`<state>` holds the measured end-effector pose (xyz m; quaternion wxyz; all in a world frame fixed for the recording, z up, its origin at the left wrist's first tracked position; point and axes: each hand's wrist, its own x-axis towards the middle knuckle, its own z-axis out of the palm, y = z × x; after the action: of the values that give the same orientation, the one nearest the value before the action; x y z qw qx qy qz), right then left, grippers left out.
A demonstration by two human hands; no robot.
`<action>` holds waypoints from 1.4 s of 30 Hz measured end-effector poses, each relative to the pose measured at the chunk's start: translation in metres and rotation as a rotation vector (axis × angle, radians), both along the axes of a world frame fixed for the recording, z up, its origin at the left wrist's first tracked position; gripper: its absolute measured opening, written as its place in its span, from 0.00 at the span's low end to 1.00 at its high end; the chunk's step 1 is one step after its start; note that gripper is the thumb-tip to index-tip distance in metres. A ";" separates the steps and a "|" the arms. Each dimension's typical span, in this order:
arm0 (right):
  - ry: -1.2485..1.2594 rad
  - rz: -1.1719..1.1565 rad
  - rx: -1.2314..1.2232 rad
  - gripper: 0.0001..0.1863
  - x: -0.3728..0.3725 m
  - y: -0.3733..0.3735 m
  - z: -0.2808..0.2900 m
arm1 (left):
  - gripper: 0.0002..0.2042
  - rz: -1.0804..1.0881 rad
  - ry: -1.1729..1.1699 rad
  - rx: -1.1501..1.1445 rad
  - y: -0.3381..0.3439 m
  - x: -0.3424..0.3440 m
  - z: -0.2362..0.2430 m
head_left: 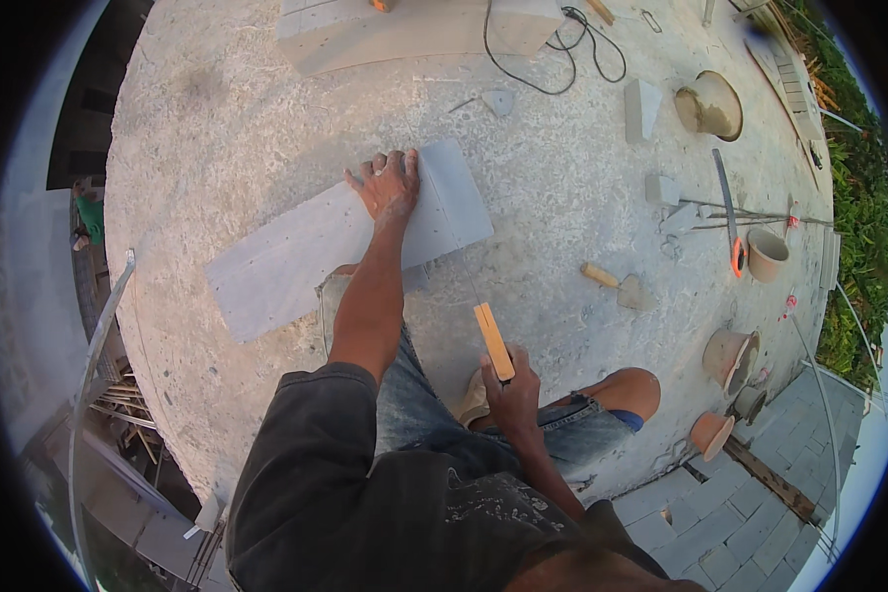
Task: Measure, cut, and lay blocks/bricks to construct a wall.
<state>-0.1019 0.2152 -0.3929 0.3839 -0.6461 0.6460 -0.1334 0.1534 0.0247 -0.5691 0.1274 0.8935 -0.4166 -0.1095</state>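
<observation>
My left hand [385, 185] presses fingers-spread on a pale grey board [266, 276] lying at a slant on the concrete, with a line across its right part. My right hand [508, 385], lower down between my bent legs, grips a tool with a flat, light wooden handle [493, 335]; its thin far end points toward the board's right part and is hard to make out. A trowel [631, 291] with a wooden handle lies to the right of that tool.
Farther right lie an orange-handled handsaw [735, 252], grey blocks [641, 111], rods [750, 217] and several buckets [768, 254]. A cable [572, 49] and another board [335, 49] are at the back. A person in green [89, 217] is beyond the slab's left edge.
</observation>
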 end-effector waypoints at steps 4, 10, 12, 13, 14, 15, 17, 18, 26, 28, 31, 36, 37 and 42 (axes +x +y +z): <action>-0.004 -0.006 0.083 0.16 0.001 -0.010 0.015 | 0.24 0.011 0.035 0.026 -0.002 0.001 0.007; -0.013 -0.021 0.093 0.16 -0.016 -0.004 0.023 | 0.23 0.023 0.076 0.044 0.000 0.005 0.007; -0.004 0.032 0.086 0.15 -0.015 -0.011 0.022 | 0.23 0.024 0.062 0.043 -0.001 0.005 0.007; -0.015 0.039 0.070 0.14 -0.010 -0.018 0.019 | 0.23 0.022 0.051 0.043 -0.001 0.001 0.007; -0.026 0.045 0.054 0.14 -0.001 -0.029 0.013 | 0.23 0.014 0.059 0.050 -0.001 0.001 0.008; -0.027 0.055 0.055 0.13 0.014 -0.045 0.006 | 0.23 0.016 0.057 0.049 0.001 0.005 0.010; -0.019 0.057 0.049 0.13 0.038 -0.080 -0.003 | 0.24 0.009 0.064 0.042 -0.004 0.002 0.009; -0.010 0.062 0.061 0.14 0.047 -0.093 -0.007 | 0.24 0.010 0.057 0.023 -0.005 0.003 0.007; -0.060 -0.009 0.046 0.13 0.002 -0.010 0.023 | 0.24 0.009 0.048 0.028 0.002 0.009 0.011; -0.019 0.018 0.040 0.13 0.027 -0.052 0.002 | 0.24 0.007 0.037 0.017 -0.004 0.003 0.009; -0.009 0.106 -0.071 0.14 0.080 -0.119 -0.043 | 0.24 0.016 0.070 0.067 -0.005 0.002 0.005; -0.059 0.036 0.049 0.13 0.010 -0.030 -0.004 | 0.24 0.034 0.065 0.080 -0.007 0.009 0.002; -0.053 0.007 0.081 0.13 -0.005 -0.007 0.020 | 0.24 0.043 0.047 0.087 0.002 0.009 0.003; -0.084 0.030 0.066 0.13 0.022 -0.067 -0.003 | 0.25 0.013 0.062 0.079 -0.002 0.003 0.006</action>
<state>-0.0801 0.1485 -0.3960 0.4339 -0.6366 0.6235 -0.1333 0.1563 0.0226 -0.5633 0.1055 0.8967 -0.4018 -0.1529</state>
